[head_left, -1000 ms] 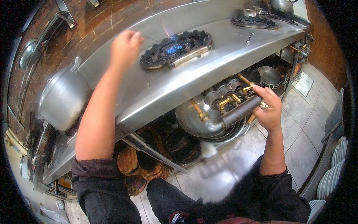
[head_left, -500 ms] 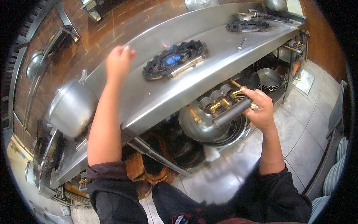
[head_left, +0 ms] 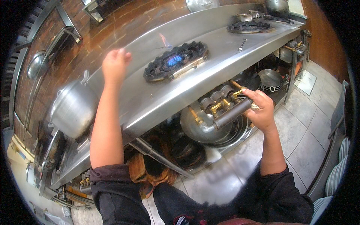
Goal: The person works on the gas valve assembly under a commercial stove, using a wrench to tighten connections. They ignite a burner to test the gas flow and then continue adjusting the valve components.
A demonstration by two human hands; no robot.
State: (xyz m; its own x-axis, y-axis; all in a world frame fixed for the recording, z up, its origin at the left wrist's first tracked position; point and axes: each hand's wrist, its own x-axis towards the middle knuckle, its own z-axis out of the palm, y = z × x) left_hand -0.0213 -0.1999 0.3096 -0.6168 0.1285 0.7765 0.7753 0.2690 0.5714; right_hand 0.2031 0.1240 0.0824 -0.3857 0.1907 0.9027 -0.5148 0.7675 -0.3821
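Note:
Under the front edge of the steel cooktop, my right hand [head_left: 260,110] is closed at the end of a dark gas pipe [head_left: 232,113]. Its thumb presses on a brass gas valve [head_left: 237,93]; the other fingers are partly hidden behind the pipe. My left hand [head_left: 115,64] is raised over the cooktop, left of a black cast-iron burner [head_left: 176,61]. The left fingers are curled, and anything inside them is hidden. Blue flame [head_left: 174,60] burns in the middle of the burner. A thin orange flame [head_left: 164,40] rises at its back.
A lidded aluminium pot [head_left: 73,108] stands beside my left forearm. Woks [head_left: 204,125] lie beneath the pipe. Along the cooktop [head_left: 221,56] are a small wrench-like metal tool [head_left: 243,45] and a second burner [head_left: 250,26]. Stacked white plates [head_left: 336,176] are at the right edge.
My left hand has shifted slightly left and down, away from the burner. The orange flame at the back stands taller. My right hand stays at the valve.

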